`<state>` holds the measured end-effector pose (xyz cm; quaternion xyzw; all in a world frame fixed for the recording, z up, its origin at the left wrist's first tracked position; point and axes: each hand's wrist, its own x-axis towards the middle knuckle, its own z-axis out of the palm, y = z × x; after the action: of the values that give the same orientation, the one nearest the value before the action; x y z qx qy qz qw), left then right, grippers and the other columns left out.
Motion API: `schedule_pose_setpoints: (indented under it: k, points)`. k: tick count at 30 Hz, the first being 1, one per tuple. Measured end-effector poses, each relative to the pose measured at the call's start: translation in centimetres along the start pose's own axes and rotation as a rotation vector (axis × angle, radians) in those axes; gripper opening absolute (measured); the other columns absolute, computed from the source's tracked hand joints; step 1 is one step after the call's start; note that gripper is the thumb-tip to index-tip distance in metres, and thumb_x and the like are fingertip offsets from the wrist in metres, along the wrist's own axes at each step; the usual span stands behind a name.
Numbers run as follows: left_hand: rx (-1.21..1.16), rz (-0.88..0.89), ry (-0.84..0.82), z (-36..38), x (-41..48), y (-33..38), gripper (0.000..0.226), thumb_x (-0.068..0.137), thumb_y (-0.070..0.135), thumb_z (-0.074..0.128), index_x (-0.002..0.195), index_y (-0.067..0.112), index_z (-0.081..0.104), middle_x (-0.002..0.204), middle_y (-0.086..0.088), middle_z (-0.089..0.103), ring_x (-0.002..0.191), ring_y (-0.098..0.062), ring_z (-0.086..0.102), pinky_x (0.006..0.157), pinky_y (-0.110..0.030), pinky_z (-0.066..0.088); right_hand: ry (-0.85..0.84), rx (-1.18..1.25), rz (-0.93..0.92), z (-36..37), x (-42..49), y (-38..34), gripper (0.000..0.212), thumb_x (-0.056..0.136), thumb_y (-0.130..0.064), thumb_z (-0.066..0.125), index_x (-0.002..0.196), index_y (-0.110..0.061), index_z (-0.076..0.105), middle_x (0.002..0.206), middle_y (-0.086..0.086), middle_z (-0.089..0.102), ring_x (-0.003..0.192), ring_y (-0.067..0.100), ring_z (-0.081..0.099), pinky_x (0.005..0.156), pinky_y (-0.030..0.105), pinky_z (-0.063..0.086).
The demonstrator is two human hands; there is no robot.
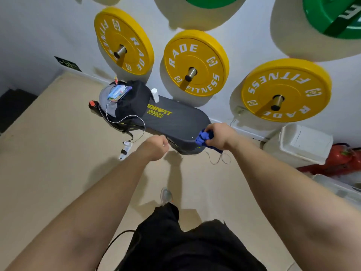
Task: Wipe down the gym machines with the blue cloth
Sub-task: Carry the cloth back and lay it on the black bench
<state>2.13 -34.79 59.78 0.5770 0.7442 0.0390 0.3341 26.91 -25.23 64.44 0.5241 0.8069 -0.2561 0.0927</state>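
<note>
A dark grey padded bench [175,122] with yellow lettering stands against the white wall. My right hand [220,136] grips a bunched blue cloth [204,138] and holds it against the bench's near right end. My left hand [156,147] hovers by the bench's near edge with its fingers curled; I cannot see anything in it. A dark bag [129,102] with a colourful packet and a white cable lies on the bench's far left end.
Yellow weight plates [195,63] hang on wall pegs above the bench, with green plates higher up. A white bin [304,141] and a red fire extinguisher [336,159] sit at the right. A white bottle [155,94] stands by the bag. Beige floor lies around my feet.
</note>
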Motion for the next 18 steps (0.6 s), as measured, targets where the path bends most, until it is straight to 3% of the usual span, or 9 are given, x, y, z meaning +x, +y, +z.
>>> schedule_pose_setpoints:
  k: [4,7,11,13,15,18]
  points:
    - [-0.011,0.054,-0.089,-2.3,6.9,-0.6,0.007,0.093,0.025,0.056,0.091,0.019,0.059,0.104,-0.006,0.063,0.094,-0.024,0.059,0.077,-0.03,0.043,-0.04,0.012,0.007,-1.3,7.5,-1.5,0.038,0.077,-0.034,0.07,0.114,-0.024,0.065,0.103,0.003,0.068,0.09,0.024,0.058,0.081,0.037,0.054]
    - [0.024,0.07,-0.129,-3.0,11.7,-0.5,0.015,0.094,0.025,0.054,0.093,0.012,0.062,0.102,-0.008,0.065,0.093,-0.027,0.058,0.078,-0.033,0.046,-0.062,0.031,0.012,-1.8,12.6,-1.6,0.04,0.078,-0.033,0.07,0.116,-0.023,0.065,0.105,0.004,0.068,0.085,0.021,0.052,0.081,0.034,0.052]
    - [0.04,0.037,-0.162,-2.6,18.5,-0.6,0.01,0.093,0.03,0.051,0.086,0.027,0.057,0.097,0.002,0.058,0.093,-0.02,0.054,0.075,-0.028,0.036,-0.131,0.075,0.027,-1.6,19.5,-0.4,0.04,0.081,-0.028,0.07,0.121,-0.023,0.064,0.109,0.005,0.068,0.09,0.023,0.056,0.082,0.032,0.05]
    - [-0.019,-0.016,-0.163,-1.8,22.0,-0.7,0.014,0.094,0.031,0.054,0.104,0.026,0.063,0.109,0.001,0.059,0.108,-0.018,0.055,0.089,-0.03,0.041,-0.137,0.106,0.018,-0.8,23.0,0.7,0.038,0.081,-0.027,0.07,0.119,-0.023,0.066,0.108,0.004,0.069,0.098,0.025,0.061,0.083,0.031,0.05]
    - [-0.108,-0.031,-0.121,-1.0,25.7,-0.7,0.032,0.092,0.026,0.061,0.124,0.019,0.06,0.119,-0.005,0.061,0.114,-0.02,0.056,0.099,-0.028,0.04,-0.141,0.17,0.005,0.4,26.6,1.8,0.035,0.08,-0.026,0.072,0.115,-0.025,0.067,0.105,0.001,0.071,0.098,0.025,0.063,0.082,0.031,0.051]
    - [-0.289,0.034,-0.068,0.6,30.8,-1.0,0.051,0.082,0.025,0.066,0.132,0.024,0.055,0.115,-0.004,0.063,0.106,-0.016,0.059,0.094,-0.029,0.044,-0.157,0.271,-0.006,3.1,31.7,3.4,0.031,0.079,-0.027,0.072,0.11,-0.029,0.068,0.098,-0.004,0.071,0.09,0.02,0.065,0.081,0.035,0.055]
